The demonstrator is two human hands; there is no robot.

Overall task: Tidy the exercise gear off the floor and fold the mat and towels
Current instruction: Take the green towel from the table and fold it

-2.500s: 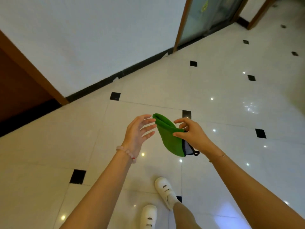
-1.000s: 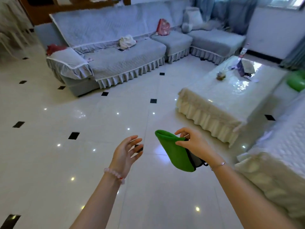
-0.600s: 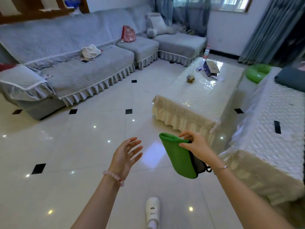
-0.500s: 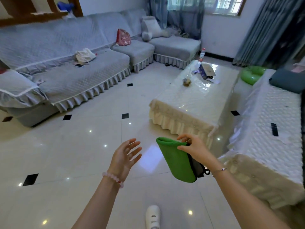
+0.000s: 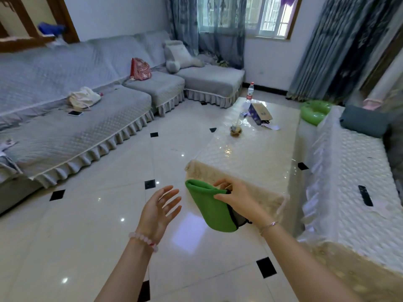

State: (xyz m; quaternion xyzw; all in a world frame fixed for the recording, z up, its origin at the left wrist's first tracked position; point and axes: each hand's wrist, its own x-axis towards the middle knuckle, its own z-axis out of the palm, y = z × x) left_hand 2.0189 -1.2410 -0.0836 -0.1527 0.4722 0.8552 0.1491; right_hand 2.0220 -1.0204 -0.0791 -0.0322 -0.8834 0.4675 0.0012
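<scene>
A folded green towel [image 5: 212, 207] with a dark mesh pouch at its lower right hangs in the air, pinched near its top edge by my right hand [image 5: 236, 198]. My left hand [image 5: 159, 211] floats just left of it, palm toward the towel and fingers spread, holding nothing and not touching the cloth. Both hands are in front of the near end of a low table [image 5: 259, 158] covered with a white cloth.
A grey sectional sofa [image 5: 91, 127] runs along the left and back, with a phone, a white bag and a red bag on it. The table carries a bottle [image 5: 250, 92], a box and a small cup. A white-covered bench [image 5: 353, 184] stands on the right, a green ring [image 5: 314, 111] beyond it.
My view swung from a wall and bare floor round into the living room and toward the table. The right hand kept the green towel; the left hand stayed spread beside it.
</scene>
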